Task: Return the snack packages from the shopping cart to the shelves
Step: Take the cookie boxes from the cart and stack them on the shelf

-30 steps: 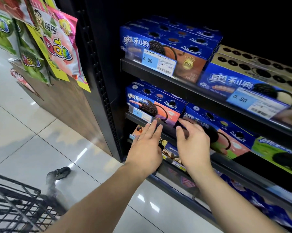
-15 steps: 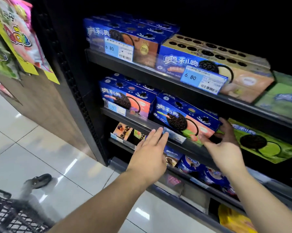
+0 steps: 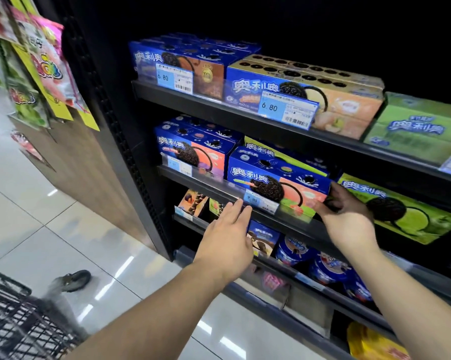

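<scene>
"Locating the task item is requested first." (Reviewer)

"One blue cardboard cookie box with a peach-and-green front panel (image 3: 278,187) is recorded on the black metal middle shelf (image 3: 206,187), at its front edge, behind the blue paper price tag (image 3: 255,201). It is set between a blue-and-pink cookie box (image 3: 193,154) on its left and a flat green lime-print box (image 3: 406,211) on its right. The black wire shopping cart (image 3: 14,320) is noted at lower left, well apart." (Inspector)

"How is it held, and why?" (Reviewer)

"The right hand (image 3: 349,219) is wrapped round the box's right end, with its fingers (image 3: 342,196) tucked in beside the green box. That grip is judged to serve for sliding the box square into its slot. The left hand (image 3: 227,237) is spread flat, fingers straight and nothing held, with the tips at the shelf's front rail below the box's left corner. Contact with the rail cannot be confirmed. The hand is judged to be placed to steady the left end." (Inspector)

"Orientation?" (Reviewer)

"The long axis is laid along the shelf front, left to right. The printed panel is turned out to the aisle, the narrow ends toward the neighbours, the cookie-printed top face upward. Facing is judged correct, and seating is considered nearly done." (Inspector)
</scene>
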